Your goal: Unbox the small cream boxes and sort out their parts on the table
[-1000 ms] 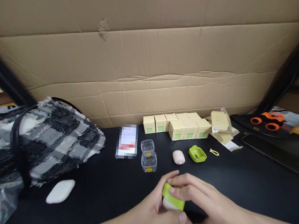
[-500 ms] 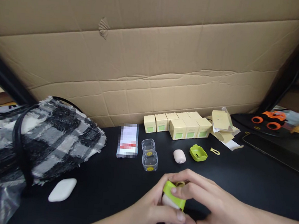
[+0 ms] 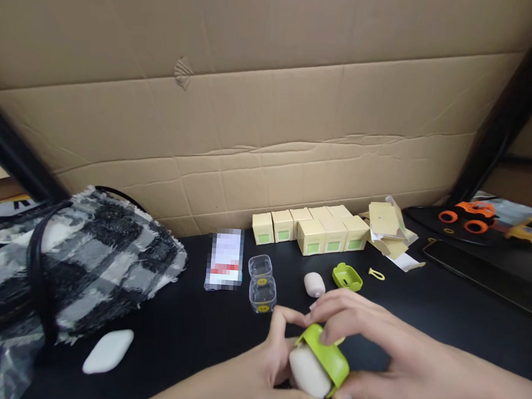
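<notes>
A cream rounded case (image 3: 310,371), which looks like an earbud case, sits partly inside a lime-green cover (image 3: 331,363), its lower side exposed. My left hand (image 3: 276,370) grips the cream case from the left and below, thumb along the bottom. From the right, my right hand (image 3: 385,357) pinches the cover between fingers on top and thumb at its lower corner. A second lime-green cover piece (image 3: 348,278) lies on the black table beyond my hands. Beside it are a small pinkish-white case (image 3: 314,285) and a pale yellow strap loop (image 3: 377,274).
A clear hinged plastic box (image 3: 262,287) lies open beyond my left hand. Several small yellow boxes (image 3: 311,237) stand near the cardboard wall, opened packaging (image 3: 385,229) beside them. A white rounded pad (image 3: 108,351) and checked bag (image 3: 106,273) are left; an orange toy car (image 3: 472,215) is right.
The green cover has shifted down and right relative to the cream case, showing more of the case. My hands have moved slightly apart. The camera view has tilted a little upward.
</notes>
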The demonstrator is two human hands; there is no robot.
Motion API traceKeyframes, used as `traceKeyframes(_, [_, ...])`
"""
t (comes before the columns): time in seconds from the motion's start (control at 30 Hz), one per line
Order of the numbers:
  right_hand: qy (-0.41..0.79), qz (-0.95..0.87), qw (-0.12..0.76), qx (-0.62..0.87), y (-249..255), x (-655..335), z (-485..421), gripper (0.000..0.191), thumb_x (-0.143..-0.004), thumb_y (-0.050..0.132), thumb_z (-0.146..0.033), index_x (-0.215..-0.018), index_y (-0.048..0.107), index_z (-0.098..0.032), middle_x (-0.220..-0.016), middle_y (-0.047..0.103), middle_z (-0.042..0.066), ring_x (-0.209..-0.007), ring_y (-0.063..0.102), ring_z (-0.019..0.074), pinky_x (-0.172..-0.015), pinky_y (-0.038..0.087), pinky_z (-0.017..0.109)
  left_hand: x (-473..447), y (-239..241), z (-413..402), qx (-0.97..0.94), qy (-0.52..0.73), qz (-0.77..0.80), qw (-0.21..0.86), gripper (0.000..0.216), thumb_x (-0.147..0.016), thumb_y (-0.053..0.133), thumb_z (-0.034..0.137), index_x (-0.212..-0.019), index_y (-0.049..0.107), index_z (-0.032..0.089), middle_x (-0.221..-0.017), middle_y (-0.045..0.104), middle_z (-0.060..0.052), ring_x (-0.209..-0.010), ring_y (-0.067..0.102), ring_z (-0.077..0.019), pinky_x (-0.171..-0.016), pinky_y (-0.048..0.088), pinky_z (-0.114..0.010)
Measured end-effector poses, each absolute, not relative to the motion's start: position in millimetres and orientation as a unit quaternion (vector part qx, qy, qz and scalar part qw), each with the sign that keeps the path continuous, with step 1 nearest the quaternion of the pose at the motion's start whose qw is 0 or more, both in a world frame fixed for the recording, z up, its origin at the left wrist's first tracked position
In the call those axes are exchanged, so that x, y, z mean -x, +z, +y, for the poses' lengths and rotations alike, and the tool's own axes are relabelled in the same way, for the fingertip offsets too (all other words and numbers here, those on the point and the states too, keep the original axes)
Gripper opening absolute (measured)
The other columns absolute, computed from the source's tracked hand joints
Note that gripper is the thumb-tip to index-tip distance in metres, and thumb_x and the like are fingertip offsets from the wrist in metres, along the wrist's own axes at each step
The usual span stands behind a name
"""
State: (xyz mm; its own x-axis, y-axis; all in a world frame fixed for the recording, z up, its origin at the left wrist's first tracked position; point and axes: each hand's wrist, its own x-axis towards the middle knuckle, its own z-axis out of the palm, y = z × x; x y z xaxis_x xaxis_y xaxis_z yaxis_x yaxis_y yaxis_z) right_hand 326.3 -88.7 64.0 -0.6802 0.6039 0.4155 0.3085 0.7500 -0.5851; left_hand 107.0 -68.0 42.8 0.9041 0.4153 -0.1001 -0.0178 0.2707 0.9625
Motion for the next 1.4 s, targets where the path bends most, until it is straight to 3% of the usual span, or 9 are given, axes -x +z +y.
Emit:
traceKeyframes(0.27, [0.096, -0.852, 0.427, 0.286, 59.4, -338.3, -84.3, 0.036, -0.08, 0.067, -0.019, -0.11, 0.048, -0.026, -0.109, 0.061, 0.007, -0.104, 0.06, 0.0201, -0.083, 0.052, 0.031, -117.6, 81.3, -53.8, -0.681, 0.163, 0.26, 0.665, 0.042, -0.081, 0.064, 0.03, -0.094, 0.024, 0.025, -0.083, 0.051, 0.004, -0.068, 0.047, -0.0092, -0.064, 0.037, -0.026])
traceKeyframes(0.43, [0.01, -0.804, 0.486, 0.342, 65.3, -351.8, -67.1, 0.032, -0.08, 0.067, -0.023, -0.106, 0.048, -0.025, -0.101, 0.059, 0.006, -0.098, 0.059, 0.0216, -0.083, 0.051, 0.033, -115.4, 92.9, -20.7, -0.896, 0.153, 0.347, 0.23, 0.029, -0.08, 0.063, 0.029, -0.098, 0.042, 0.022, -0.094, 0.055, -0.002, -0.086, 0.052, -0.0184, -0.075, 0.041, -0.033])
traceKeyframes(0.53, [0.0, -0.777, 0.51, 0.368, 68.2, -359.4, -63.6, 0.031, -0.08, 0.067, -0.027, -0.106, 0.049, -0.025, -0.101, 0.058, 0.006, -0.099, 0.058, 0.0228, -0.083, 0.051, 0.034, -117.6, 87.0, -1.0, -0.92, 0.125, 0.353, 0.121, 0.024, -0.072, 0.07, 0.026, -0.09, 0.057, 0.019, -0.096, 0.057, -0.006, -0.096, 0.048, -0.0268, -0.084, 0.04, -0.042])
traceKeyframes(0.97, [0.008, -0.79, 0.5, 0.356, 68.3, -356.3, -66.9, 0.03, -0.079, 0.068, -0.025, -0.102, 0.05, -0.024, -0.099, 0.061, 0.006, -0.095, 0.061, 0.0222, -0.08, 0.052, 0.033, -127.0, 63.3, 12.8, -0.927, 0.097, 0.351, 0.095, 0.03, -0.078, 0.064, 0.045, -0.082, 0.067, 0.015, -0.087, 0.06, -0.007, -0.093, 0.051, -0.0288, -0.083, 0.043, -0.043])
traceKeyframes(1.03, [0.014, -0.79, 0.496, 0.359, 66.5, -356.2, -65.6, 0.031, -0.078, 0.068, -0.025, -0.103, 0.049, -0.024, -0.1, 0.061, 0.006, -0.096, 0.061, 0.0227, -0.08, 0.052, 0.034, -126.6, 62.7, 12.9, -0.924, 0.109, 0.354, 0.097, 0.034, -0.078, 0.064, 0.048, -0.087, 0.066, 0.015, -0.088, 0.061, -0.008, -0.092, 0.053, -0.0292, -0.081, 0.044, -0.043])
traceKeyframes(1.13, [0.047, -0.793, 0.485, 0.365, 61.6, -354.3, -63.9, 0.04, -0.077, 0.067, -0.021, -0.111, 0.047, -0.024, -0.101, 0.06, 0.006, -0.094, 0.062, 0.0211, -0.079, 0.053, 0.033, -126.6, 66.4, 5.0, -0.917, 0.15, 0.359, 0.087, 0.048, -0.079, 0.063, 0.048, -0.112, 0.058, 0.014, -0.108, 0.059, -0.013, -0.106, 0.049, -0.0323, -0.089, 0.04, -0.046])
traceKeyframes(1.23, [0.111, -0.805, 0.461, 0.357, 55.7, -350.2, -64.7, 0.048, -0.075, 0.067, -0.017, -0.117, 0.046, -0.024, -0.104, 0.059, 0.005, -0.094, 0.062, 0.019, -0.08, 0.053, 0.031, -128.5, 67.9, -16.8, -0.899, 0.224, 0.366, 0.089, 0.033, -0.091, 0.048, 0.041, -0.111, 0.053, 0.016, -0.11, 0.058, -0.013, -0.107, 0.048, -0.0301, -0.092, 0.037, -0.046])
traceKeyframes(1.3, [0.152, -0.815, 0.447, 0.336, 51.7, -346.2, -67.1, 0.044, -0.076, 0.066, -0.016, -0.115, 0.047, -0.024, -0.106, 0.06, 0.005, -0.098, 0.061, 0.0188, -0.083, 0.052, 0.031, -130.6, 61.9, -35.1, -0.858, 0.291, 0.365, 0.216, 0.023, -0.094, 0.041, 0.039, -0.096, 0.052, 0.019, -0.091, 0.061, -0.008, -0.085, 0.054, -0.0224, -0.079, 0.042, -0.038])
traceKeyframes(1.4, [0.212, -0.822, 0.428, 0.31, 43.7, -339.0, -72.9, 0.039, -0.079, 0.067, -0.019, -0.113, 0.049, -0.024, -0.112, 0.061, 0.006, -0.106, 0.059, 0.0187, -0.091, 0.049, 0.033, -132.9, 41.6, -56.0, -0.689, 0.334, 0.364, 0.53, 0.032, -0.091, 0.047, 0.048, -0.108, 0.042, 0.022, -0.091, 0.062, -0.005, -0.071, 0.055, -0.0155, -0.065, 0.044, -0.03])
